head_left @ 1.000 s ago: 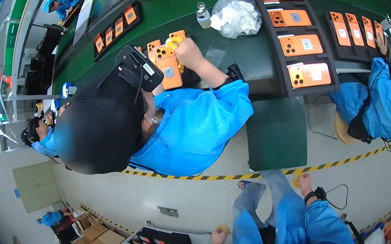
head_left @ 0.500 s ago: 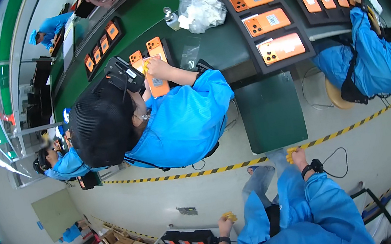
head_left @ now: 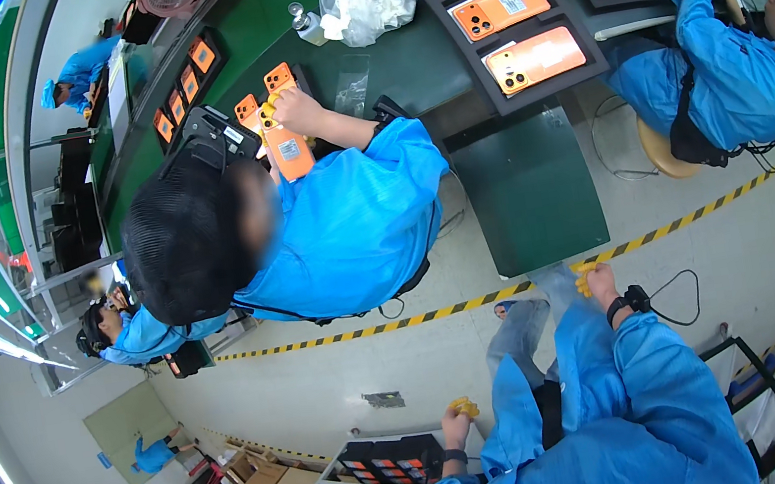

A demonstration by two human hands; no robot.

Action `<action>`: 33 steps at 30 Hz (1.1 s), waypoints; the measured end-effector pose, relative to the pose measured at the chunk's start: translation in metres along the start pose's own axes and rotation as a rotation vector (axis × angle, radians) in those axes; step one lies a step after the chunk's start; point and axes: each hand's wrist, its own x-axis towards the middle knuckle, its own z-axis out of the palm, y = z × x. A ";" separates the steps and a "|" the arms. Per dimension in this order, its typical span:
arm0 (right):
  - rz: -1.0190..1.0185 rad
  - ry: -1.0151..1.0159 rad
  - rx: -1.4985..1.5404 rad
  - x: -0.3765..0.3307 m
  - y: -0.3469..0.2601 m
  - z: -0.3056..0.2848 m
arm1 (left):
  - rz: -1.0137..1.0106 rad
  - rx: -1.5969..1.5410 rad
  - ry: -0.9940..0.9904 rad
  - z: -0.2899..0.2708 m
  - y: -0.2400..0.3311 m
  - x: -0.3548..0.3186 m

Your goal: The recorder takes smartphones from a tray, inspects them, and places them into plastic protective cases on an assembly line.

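My left hand (head_left: pixel 458 422) hangs low beside my left leg, its fingertips in yellow finger cots and loosely bent. No object shows in it; the closest thing is a rack (head_left: pixel 348 448) of black trays with orange phones. My right hand (head_left: pixel 599 283) is in front of my right thigh, also with yellow finger cots. Its fingers are loosely bent, holding nothing that I can see. A dark band with a small black device and a cable (head_left: pixel 682 303) is round my right wrist. Just ahead of that hand stands a dark green square surface (head_left: pixel 529 196).
Ahead runs a green workbench (head_left: pixel 427 71) with a black tray (head_left: pixel 571 64) of orange phones. A seated co-worker (head_left: pixel 336 230) in blue holds an orange phone (head_left: pixel 290 151); another sits at right (head_left: pixel 736 90). Yellow-black tape (head_left: pixel 448 311) crosses the floor. Cardboard boxes (head_left: pixel 263 481) stand lower left.
The bench, trays and green surface sit slightly higher and further left in the view. Both my hands remain low, with no object taken up. The left co-worker's head has turned somewhat.
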 end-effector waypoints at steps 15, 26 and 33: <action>0.084 -0.008 0.025 0.001 -0.007 0.003 | -0.008 -0.060 -0.038 0.001 0.016 0.001; 0.082 0.006 0.031 0.000 -0.009 0.003 | -0.016 -0.034 -0.022 0.001 0.027 -0.001; 0.067 -0.021 0.005 -0.001 -0.008 0.005 | 0.004 -0.097 -0.011 0.001 0.017 0.000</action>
